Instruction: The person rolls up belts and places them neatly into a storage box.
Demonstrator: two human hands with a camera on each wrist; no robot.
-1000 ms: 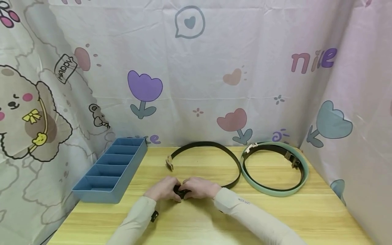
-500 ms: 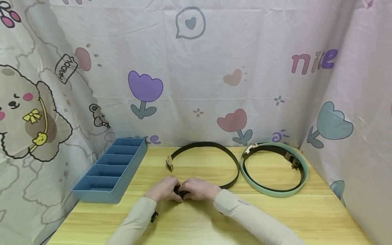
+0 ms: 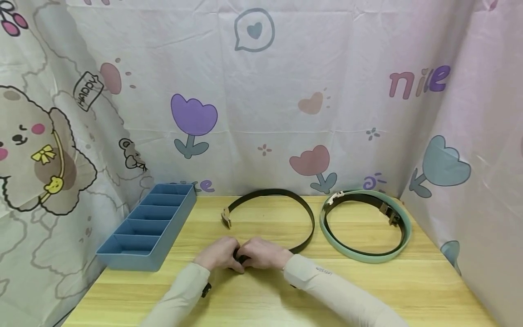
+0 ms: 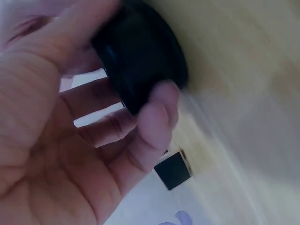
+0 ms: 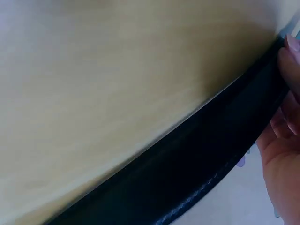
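A black belt (image 3: 311, 209) curves across the table in a wide arc, its metal buckle (image 3: 226, 218) at the far left end. Its other end is wound into a small dark coil (image 4: 145, 51) between both hands. My left hand (image 3: 218, 253) grips this coil, fingers curled around its edges in the left wrist view. Close against it, my right hand (image 3: 263, 253) pinches the strap. In the right wrist view the belt strap (image 5: 187, 145) runs on edge from those fingers along the table. The fingers hide much of the coil in the head view.
A blue divided box (image 3: 167, 245) stands at the left with several compartments. On the right lie a looped green belt (image 3: 367, 258) and a black belt (image 3: 359, 197) inside it. A printed curtain (image 3: 261, 113) hangs behind the wooden table (image 3: 261, 304).
The right side of the black belt's arc has drawn leftward toward the hands, away from the green belt. Both hands stay in nearly the same spot, fingers shifting slightly. The buckle has not moved.
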